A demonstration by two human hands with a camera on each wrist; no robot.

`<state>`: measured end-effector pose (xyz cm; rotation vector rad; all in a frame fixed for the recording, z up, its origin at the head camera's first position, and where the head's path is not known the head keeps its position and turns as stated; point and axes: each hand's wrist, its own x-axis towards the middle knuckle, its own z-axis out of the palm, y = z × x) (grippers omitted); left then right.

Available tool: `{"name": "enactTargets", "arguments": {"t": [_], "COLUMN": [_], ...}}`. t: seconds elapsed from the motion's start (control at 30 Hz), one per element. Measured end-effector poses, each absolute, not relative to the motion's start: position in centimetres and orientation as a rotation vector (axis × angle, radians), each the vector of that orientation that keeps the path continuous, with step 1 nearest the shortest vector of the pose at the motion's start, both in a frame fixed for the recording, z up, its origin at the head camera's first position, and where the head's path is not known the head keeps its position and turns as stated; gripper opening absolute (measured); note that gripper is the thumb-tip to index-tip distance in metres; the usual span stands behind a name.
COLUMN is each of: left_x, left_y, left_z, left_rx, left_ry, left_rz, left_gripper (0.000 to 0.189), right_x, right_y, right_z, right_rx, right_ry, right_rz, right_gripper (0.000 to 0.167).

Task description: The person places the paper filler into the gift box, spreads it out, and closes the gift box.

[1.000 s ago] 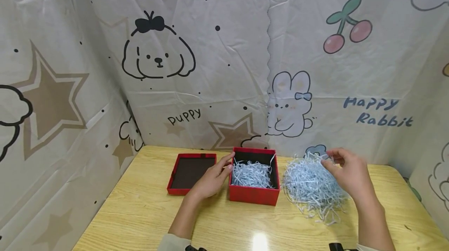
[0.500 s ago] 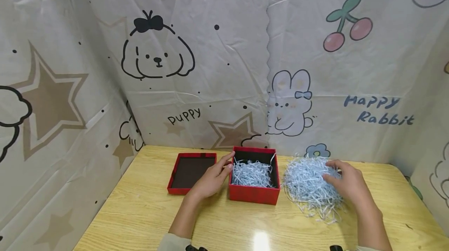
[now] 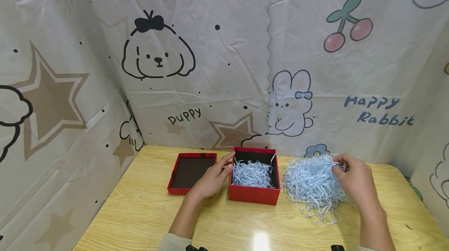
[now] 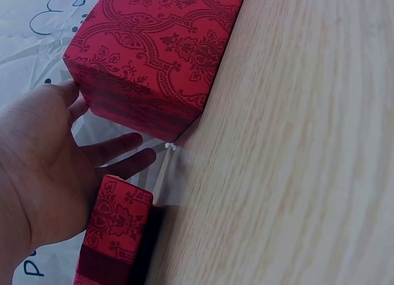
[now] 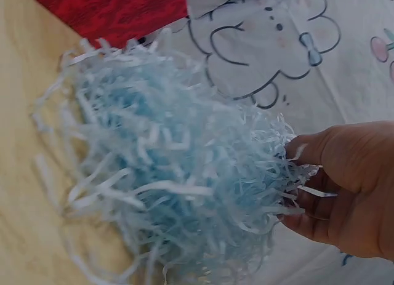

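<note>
Observed left hand [image 3: 209, 181] with fingers [image 3: 223, 161] extended against red box [image 3: 254, 195], presumably for steadying, and right hand [image 3: 356, 177] pinching strands [image 5: 319, 191] at the right edge of shredded-paper pile [image 3: 310, 182] on tabletop [image 3: 140, 208], apparently for control of loose material. Noted shredded filling [image 3: 250, 175] inside red box, reaching partway up, and shallow red lid [image 3: 192, 174] lying interior-up to the left

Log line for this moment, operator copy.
left hand: touching red box | right hand: pinching shredded paper | box: open, strands inside | lid: on table
</note>
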<state>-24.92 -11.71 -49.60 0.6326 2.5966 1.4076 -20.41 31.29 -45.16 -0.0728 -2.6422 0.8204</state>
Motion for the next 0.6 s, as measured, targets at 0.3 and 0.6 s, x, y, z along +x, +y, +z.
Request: {"name": "enactTargets", "arguments": {"t": [0.3, 0.6], "left_x": [-25.0, -25.0], "left_y": [-11.8, -11.8], "left_z": [-49.5, -49.9], "left_rx": [0.616, 0.619], "left_ry": [2.605, 2.591], "left_rz": [1.411, 1.398], "left_gripper": [0.054, 0.056], "right_x": [-19.9, -19.8], "right_y": [30.6, 30.5], "right_z": [-39.7, -36.1], "right_rx": [-0.130, -0.104], "right_ry": [-2.551, -2.408], "right_rz": [0.784, 0.738], "right_gripper": [0.022, 0.022]}}
